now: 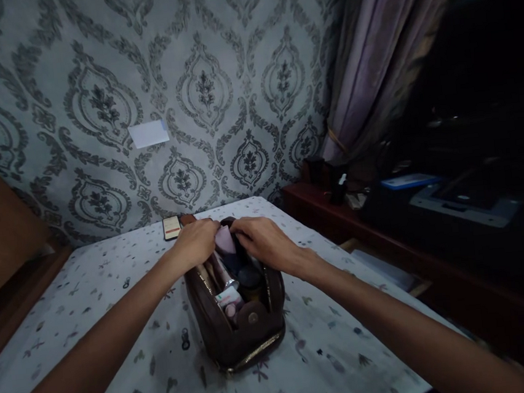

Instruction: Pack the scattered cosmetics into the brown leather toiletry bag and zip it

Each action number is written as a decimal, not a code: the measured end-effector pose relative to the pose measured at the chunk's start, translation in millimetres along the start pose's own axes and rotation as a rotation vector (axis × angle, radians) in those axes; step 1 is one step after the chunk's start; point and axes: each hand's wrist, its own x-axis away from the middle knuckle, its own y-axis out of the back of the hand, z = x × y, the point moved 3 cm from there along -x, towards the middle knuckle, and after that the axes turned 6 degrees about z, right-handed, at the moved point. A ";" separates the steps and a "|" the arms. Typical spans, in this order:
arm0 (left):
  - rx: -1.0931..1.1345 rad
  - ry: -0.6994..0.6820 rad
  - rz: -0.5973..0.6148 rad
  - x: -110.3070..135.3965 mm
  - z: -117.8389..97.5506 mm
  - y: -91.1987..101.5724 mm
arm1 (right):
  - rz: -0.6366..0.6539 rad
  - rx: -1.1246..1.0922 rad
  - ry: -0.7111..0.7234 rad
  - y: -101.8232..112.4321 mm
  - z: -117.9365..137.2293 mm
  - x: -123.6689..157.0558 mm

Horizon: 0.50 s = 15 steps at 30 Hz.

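A dark brown toiletry bag (pixel 220 342) stands on the patterned white cover, its zipped top wide apart. My left hand (pixel 196 243) is closed at the far left of the opening, with the fingertips on the rim. Across from it, my right hand (pixel 266 242) grips the far right rim, fingers curled over the edge. Between the hands shows a pale pink piece (pixel 224 240), its kind unclear. Inside lie a silvery-ended tube (pixel 228 280), a small white packet (pixel 228 297) and a dark round container (pixel 250 278). The bag's far end is partly hidden behind my hands.
A phone (pixel 171 228) with a lit screen lies beyond the bag, beside a brown object (pixel 187 219). A cardboard-coloured box (pixel 0 228) stands at the left. On the right are a dark red wooden ledge (pixel 303 198), an open drawer (pixel 384 268) and a purple curtain (pixel 360 57).
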 end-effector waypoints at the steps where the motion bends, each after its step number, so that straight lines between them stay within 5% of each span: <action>1: -0.002 -0.004 0.003 -0.7 0.3 -0.2 | -0.003 0.000 -0.008 -0.9 -0.8 -0.4; 15: 0.079 -0.136 0.017 -8.2 11.8 -4.3 | -0.105 -0.041 0.002 -6.7 -4.0 1.8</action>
